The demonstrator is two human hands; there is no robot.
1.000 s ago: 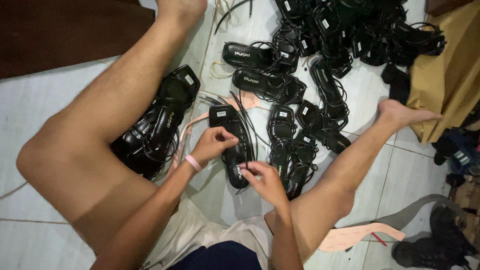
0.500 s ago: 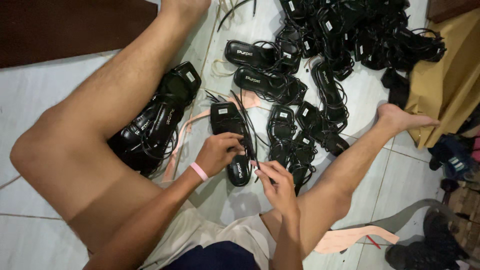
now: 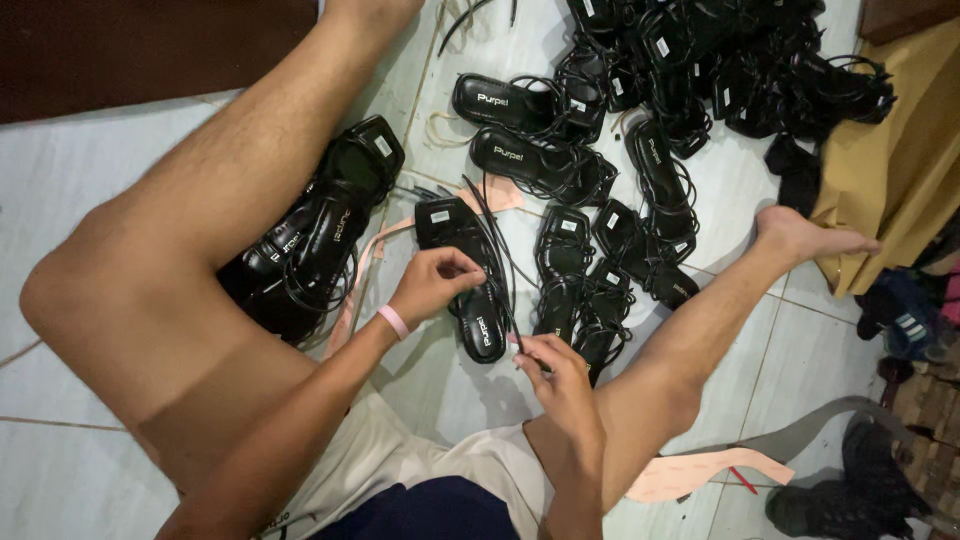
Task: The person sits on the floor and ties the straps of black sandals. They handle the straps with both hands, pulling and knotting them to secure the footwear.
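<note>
Head view: left hand (image 3: 432,283) pinches the sandal (image 3: 468,275); right hand (image 3: 555,372), at five o'clock, pinches a strap (image 3: 497,270) (thin, black).

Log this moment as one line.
left hand: pinching strap on black sandal | right hand: gripping thin black straps at heel end | sandal: flat on tiled floor, between legs

On the floor (image 3: 80,170) between the person's spread legs lies 1 sandal (image 3: 470,275), a stack of sandals (image 3: 315,225) against the left thigh, 2 more pairs (image 3: 590,275) to its right, and a heap (image 3: 700,60) beyond.
</note>
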